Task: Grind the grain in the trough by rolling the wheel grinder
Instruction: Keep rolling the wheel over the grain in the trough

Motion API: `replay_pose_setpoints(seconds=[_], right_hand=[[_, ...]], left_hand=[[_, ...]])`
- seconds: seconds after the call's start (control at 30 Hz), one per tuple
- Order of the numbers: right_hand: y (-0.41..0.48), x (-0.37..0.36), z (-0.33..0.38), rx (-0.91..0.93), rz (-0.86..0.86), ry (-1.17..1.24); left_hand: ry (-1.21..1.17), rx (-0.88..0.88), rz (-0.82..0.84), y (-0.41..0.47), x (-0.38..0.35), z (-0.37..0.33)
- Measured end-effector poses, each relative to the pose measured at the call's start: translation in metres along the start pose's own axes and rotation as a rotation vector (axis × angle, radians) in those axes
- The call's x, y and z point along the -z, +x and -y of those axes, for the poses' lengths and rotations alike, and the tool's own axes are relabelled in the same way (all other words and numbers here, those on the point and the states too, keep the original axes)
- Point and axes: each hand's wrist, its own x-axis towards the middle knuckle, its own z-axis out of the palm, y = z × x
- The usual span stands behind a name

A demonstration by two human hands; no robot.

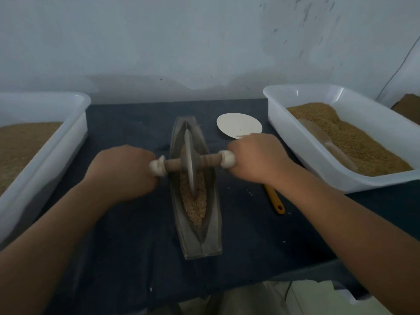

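Dark blue cloth covers the tabletop [136, 246]. On it the long grey trough [211, 235] lies lengthwise between a left tub [56, 160] and a right tub [318, 169], both white. The wheel grinder [190, 164] stands upright about mid-trough, its edge sunk in the grain [197, 205]. The left grip [127, 169] and right grip [256, 158] each clamp a white axle end. This looks like mid-stroke rolling. The next pass calls for even pressure on both sides, with the wheel in its groove. The fingers are mostly hidden, a yellow handle [276, 201] vanishes under the right wrist, and the left hand is blurred.

Cloth-covered table [136, 246] bears trough [204, 244], two tubs [56, 160] [295, 142], disc [236, 126], yellow-handled tool [276, 201].
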Motion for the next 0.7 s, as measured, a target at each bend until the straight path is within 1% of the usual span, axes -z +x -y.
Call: replay_pose_setpoints(seconds=[0.07, 0.1, 0.2, 0.27, 0.33, 0.4, 0.43, 0.5, 0.53, 0.57, 0.67, 0.7], right_hand=[[0.028, -0.007, 0.003, -0.067, -0.103, -0.047], [0.040, -0.008, 0.004, -0.109, -0.124, -0.044], [0.054, -0.011, 0.002, -0.166, -0.101, 0.001], [0.039, -0.012, -0.003, -0.128, -0.020, 0.054], [0.012, -0.005, -0.008, -0.066, 0.122, 0.123], [-0.011, 0.005, -0.011, -0.033, 0.255, 0.211], [-0.016, 0.011, -0.010, -0.025, 0.297, 0.238], [-0.015, 0.014, -0.010, -0.019, 0.325, 0.236], [-0.010, 0.013, -0.009, -0.022, 0.308, 0.204], [-0.001, 0.010, -0.007, -0.035, 0.253, 0.162], [0.033, -0.004, -0.003, -0.102, -0.042, 0.052], [0.042, -0.007, -0.001, -0.125, -0.098, 0.039]], left_hand=[[0.003, 0.083, -0.014, 0.029, 0.004, -0.002], [-0.001, 0.103, -0.040, 0.040, 0.006, -0.002], [-0.004, 0.078, -0.051, 0.051, 0.013, -0.007], [0.023, 0.029, -0.015, 0.039, 0.019, -0.009], [0.048, -0.042, 0.020, 0.016, 0.021, -0.008], [0.038, -0.092, 0.018, -0.010, 0.019, -0.005], [0.030, -0.102, 0.008, -0.019, 0.018, -0.004], [0.024, -0.094, -0.001, -0.022, 0.015, -0.004], [0.020, -0.073, 0.012, -0.016, 0.014, -0.004], [0.015, -0.044, 0.031, -0.005, 0.014, -0.005], [0.005, 0.062, 0.028, 0.033, 0.016, -0.005], [0.005, 0.082, 0.004, 0.043, 0.017, -0.004]])
